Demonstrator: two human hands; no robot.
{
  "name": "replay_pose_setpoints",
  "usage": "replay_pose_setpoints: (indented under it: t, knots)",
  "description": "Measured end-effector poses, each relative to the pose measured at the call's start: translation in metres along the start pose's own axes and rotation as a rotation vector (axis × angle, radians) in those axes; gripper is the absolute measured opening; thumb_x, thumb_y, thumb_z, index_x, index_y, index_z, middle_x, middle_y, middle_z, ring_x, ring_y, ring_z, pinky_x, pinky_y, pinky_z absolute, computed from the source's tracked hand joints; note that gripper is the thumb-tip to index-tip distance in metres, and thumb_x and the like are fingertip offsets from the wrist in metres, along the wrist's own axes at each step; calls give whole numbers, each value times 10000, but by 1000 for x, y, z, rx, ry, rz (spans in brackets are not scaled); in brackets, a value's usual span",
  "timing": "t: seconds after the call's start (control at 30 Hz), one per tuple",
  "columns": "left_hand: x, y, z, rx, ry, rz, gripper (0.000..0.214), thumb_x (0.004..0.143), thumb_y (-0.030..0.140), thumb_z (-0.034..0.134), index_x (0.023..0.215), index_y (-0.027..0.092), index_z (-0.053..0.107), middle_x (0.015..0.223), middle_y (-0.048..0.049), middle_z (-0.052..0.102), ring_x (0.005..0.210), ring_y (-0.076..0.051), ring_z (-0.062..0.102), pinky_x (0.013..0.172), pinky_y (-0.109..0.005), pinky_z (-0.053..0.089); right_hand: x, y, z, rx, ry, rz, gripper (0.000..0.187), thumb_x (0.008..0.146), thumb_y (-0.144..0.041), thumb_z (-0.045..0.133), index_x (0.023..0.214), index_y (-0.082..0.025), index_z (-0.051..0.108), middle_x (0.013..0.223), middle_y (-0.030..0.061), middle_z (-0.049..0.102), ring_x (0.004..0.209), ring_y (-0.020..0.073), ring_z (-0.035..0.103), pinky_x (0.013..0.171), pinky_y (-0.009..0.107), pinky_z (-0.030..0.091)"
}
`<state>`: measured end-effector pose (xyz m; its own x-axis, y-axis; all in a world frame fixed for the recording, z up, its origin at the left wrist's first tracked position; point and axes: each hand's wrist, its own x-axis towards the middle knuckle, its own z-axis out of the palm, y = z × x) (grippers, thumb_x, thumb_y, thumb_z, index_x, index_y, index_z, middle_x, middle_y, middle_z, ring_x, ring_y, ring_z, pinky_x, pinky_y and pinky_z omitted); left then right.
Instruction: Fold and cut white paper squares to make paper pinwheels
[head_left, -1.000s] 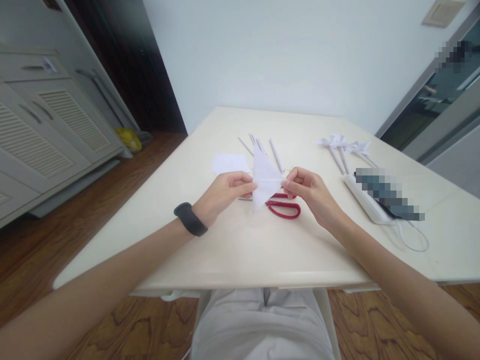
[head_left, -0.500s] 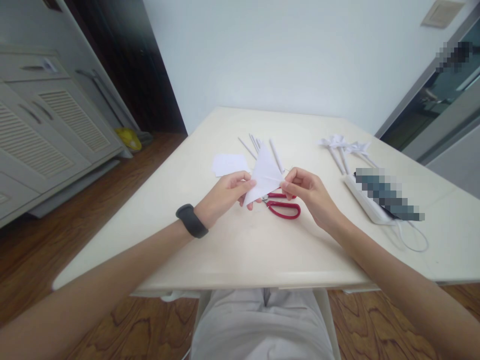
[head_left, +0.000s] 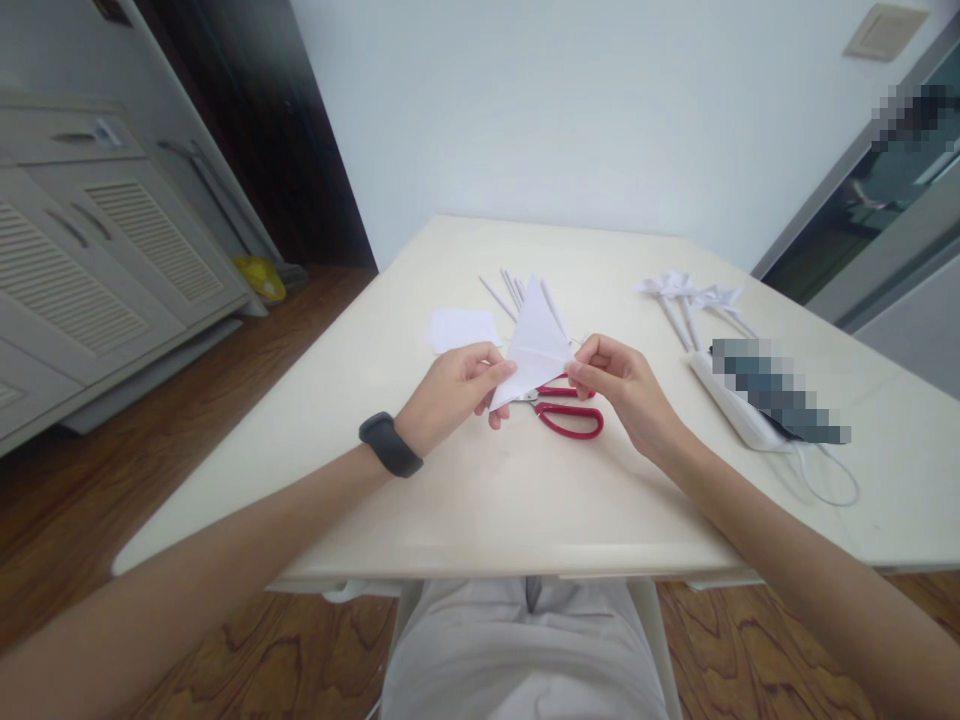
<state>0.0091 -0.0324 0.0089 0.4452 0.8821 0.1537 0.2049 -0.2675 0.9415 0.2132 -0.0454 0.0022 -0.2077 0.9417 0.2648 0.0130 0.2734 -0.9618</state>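
A folded white paper triangle [head_left: 535,330] is held above the table, its tip pointing away from me. My left hand [head_left: 465,390] pinches its lower left corner, thumb on top. At the right corner, my right hand [head_left: 609,375] grips the paper between thumb and fingertips. Scissors with red handles [head_left: 571,420] lie on the table just below the paper; their blades are mostly hidden behind it and my left fingers. A stack of white paper sheets [head_left: 463,328] rests beyond my left hand. Several thin white paper sticks [head_left: 498,298] lie behind the triangle, partly covered.
White paper pinwheels on sticks [head_left: 686,295] lie at the right, their sticks reaching toward a white box-like object [head_left: 739,405] with a blurred-out item on it and a white cable [head_left: 832,495]. The white table [head_left: 465,520] meets the wall at the back.
The paper triangle has tilted slightly, its tip shifting a little to the right. Both hands keep their hold, and the whole view has moved marginally.
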Motion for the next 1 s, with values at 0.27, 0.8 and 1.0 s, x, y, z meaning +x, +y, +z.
replay_pose_setpoints:
  t: [0.27,0.8,1.0]
  knots:
    - [4,-3,1,-91,-151,-27,124,838,212,476,735,183,414,626,-13,666,510,-115,586,508,-224,358,0,2,0,-34,27,-8,122,786,-208,578,701,-176,497,601,-32,494,548,94,427,549,236,329]
    - [2,-3,-1,-60,-202,-144,172,770,286,583,672,147,552,783,-82,707,663,-192,674,517,-237,399,0,-1,-2,-34,85,-47,121,787,-189,563,695,-184,485,612,-33,491,544,93,436,549,241,342]
    - [3,-3,-1,-21,-201,-136,207,769,341,580,690,151,554,668,-44,677,561,-152,639,510,-236,396,2,1,-5,-22,103,-56,109,785,-200,561,708,-189,485,615,-30,490,549,99,438,543,243,349]
